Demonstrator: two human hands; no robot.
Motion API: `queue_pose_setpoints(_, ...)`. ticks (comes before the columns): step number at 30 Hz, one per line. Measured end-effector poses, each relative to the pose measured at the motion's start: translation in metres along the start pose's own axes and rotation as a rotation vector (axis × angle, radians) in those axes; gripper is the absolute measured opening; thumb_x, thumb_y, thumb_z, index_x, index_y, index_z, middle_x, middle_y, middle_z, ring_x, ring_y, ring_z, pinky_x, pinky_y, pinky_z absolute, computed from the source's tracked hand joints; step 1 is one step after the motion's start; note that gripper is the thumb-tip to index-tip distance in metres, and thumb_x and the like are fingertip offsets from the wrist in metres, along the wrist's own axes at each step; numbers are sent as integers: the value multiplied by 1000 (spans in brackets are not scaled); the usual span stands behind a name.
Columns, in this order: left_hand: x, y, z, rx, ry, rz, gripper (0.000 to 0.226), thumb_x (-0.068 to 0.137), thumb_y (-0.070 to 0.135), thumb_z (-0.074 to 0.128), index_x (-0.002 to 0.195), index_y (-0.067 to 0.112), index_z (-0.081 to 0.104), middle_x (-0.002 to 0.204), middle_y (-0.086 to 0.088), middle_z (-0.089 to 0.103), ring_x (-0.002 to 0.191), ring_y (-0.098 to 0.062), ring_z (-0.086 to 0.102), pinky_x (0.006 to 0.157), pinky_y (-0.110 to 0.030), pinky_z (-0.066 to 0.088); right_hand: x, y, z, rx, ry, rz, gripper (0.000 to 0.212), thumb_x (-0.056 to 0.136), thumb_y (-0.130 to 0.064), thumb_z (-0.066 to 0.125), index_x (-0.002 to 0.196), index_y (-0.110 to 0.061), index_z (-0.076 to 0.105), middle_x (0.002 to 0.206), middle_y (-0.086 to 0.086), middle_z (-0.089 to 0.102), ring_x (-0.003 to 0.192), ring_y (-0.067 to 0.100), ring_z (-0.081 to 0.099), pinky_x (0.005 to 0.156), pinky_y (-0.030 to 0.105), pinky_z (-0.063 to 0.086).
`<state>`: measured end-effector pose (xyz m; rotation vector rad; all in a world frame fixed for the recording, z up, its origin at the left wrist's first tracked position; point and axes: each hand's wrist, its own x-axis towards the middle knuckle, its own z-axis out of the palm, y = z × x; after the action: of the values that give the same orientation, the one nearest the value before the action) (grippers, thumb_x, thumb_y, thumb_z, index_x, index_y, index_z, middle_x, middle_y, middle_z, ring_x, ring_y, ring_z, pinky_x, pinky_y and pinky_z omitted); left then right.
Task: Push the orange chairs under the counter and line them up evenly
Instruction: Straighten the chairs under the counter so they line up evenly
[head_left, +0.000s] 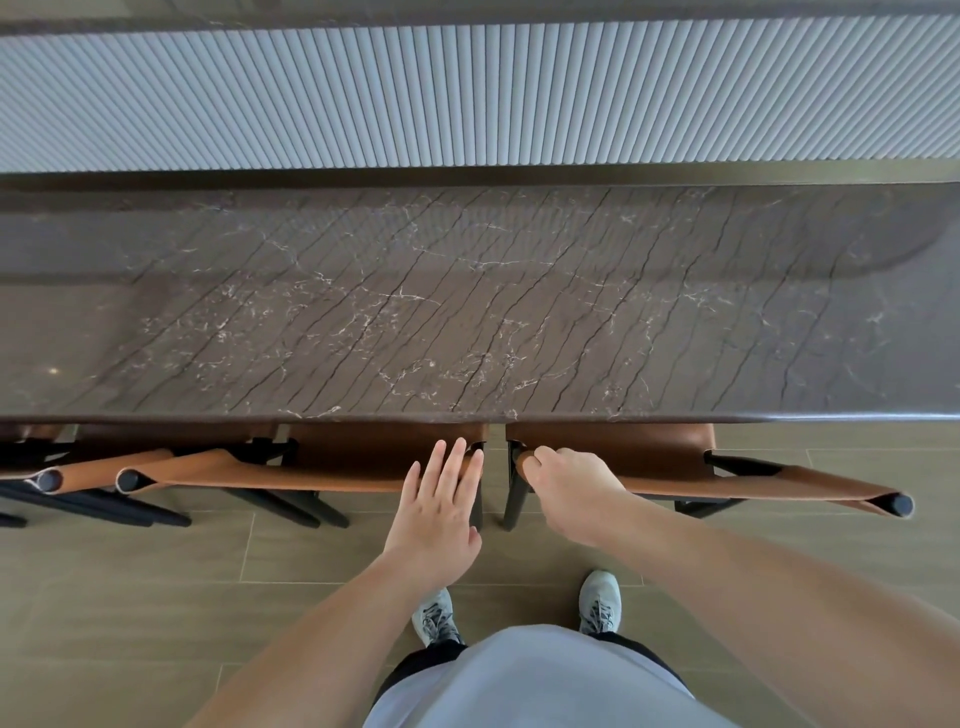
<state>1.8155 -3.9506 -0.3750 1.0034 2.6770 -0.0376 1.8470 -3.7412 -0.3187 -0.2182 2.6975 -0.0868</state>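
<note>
Head view: hands (441, 499) on unbranded orange chairs (649, 462).

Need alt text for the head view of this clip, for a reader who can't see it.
A person stands at a dark marble counter, left hand flat on one orange chair's backrest, right hand gripping the neighbouring chair's backrest. Both chairs sit tucked under the counter edge, a narrow gap between them.

The desk (467, 312) hides the seats of the orange chairs (311, 467), the frame's left edge cuts off the leftmost chair (26, 470), and the right hand (571, 493) covers its own fingertips.
</note>
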Motion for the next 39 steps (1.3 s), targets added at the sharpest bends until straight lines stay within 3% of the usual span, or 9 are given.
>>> queue_pose_setpoints(4, 0, 0, 1, -5, 15, -3, 98, 88, 41, 50, 154, 20, -21, 167, -10, -6, 147, -26, -22, 118, -49, -3, -4, 2, -1, 3, -12, -5, 43, 87, -11, 62, 128, -11, 49, 111, 7, 54, 92, 27, 57, 66, 36, 44)
queue_pose_setpoints(9, 1, -1, 0, -12, -5, -2, 102, 89, 41, 47, 146, 22, -36, 166, -9, -14, 144, -25, -31, 116, -48, -8, -9, 1, -1, 2, -11, 5, 43, 87, -6, 59, 129, -12, 49, 113, 8, 54, 95, 28, 57, 69, 37, 47)
queue_pose_setpoints(14, 1, 0, 0, -20, -1, -19, 105, 88, 45, 49, 147, 24, -35, 166, -8, -11, 145, -25, -29, 116, -48, -8, -10, 0, 2, 31, -8, 39, 41, 86, -3, 57, 125, -13, 49, 111, 7, 51, 94, 28, 55, 65, 37, 43)
queue_pose_setpoints(21, 0, 2, 1, -19, 43, -10, 108, 79, 47, 62, 157, 18, -6, 165, -13, 13, 152, -33, 8, 116, -51, 12, -7, -1, 3, 22, 5, 43, 33, 91, -5, 54, 123, -12, 51, 111, 9, 54, 94, 30, 57, 65, 36, 39)
queue_pose_setpoints(27, 1, 0, 2, -2, 15, -17, 109, 87, 49, 53, 148, 26, -34, 167, -9, -6, 148, -27, -19, 117, -49, -3, -8, -4, 4, 48, 32, 61, 32, 91, -7, 58, 121, -13, 51, 111, 8, 53, 95, 29, 57, 64, 35, 39)
queue_pose_setpoints(30, 1, 1, -1, 4, -3, -24, 109, 89, 52, 51, 141, 28, -42, 166, -7, -12, 147, -28, -23, 117, -48, -7, -10, -6, 8, 58, 39, 77, 38, 87, -5, 61, 122, -14, 49, 112, 8, 52, 95, 28, 55, 61, 36, 37)
queue_pose_setpoints(35, 0, 3, -5, -4, 1, -24, 109, 90, 50, 51, 140, 29, -43, 166, -8, -12, 152, -31, -15, 117, -48, -6, -18, -9, 18, 8, 95, 44, 52, 83, -1, 65, 129, -12, 44, 120, 12, 48, 100, 29, 50, 61, 34, 35)
queue_pose_setpoints(39, 0, 4, -7, -3, -23, -42, 105, 90, 51, 50, 146, 28, -35, 166, -7, -14, 151, -30, -16, 117, -48, -7, -22, -13, 22, -44, 176, -31, 51, 84, -7, 67, 130, -12, 46, 127, 13, 47, 104, 28, 49, 68, 34, 40)
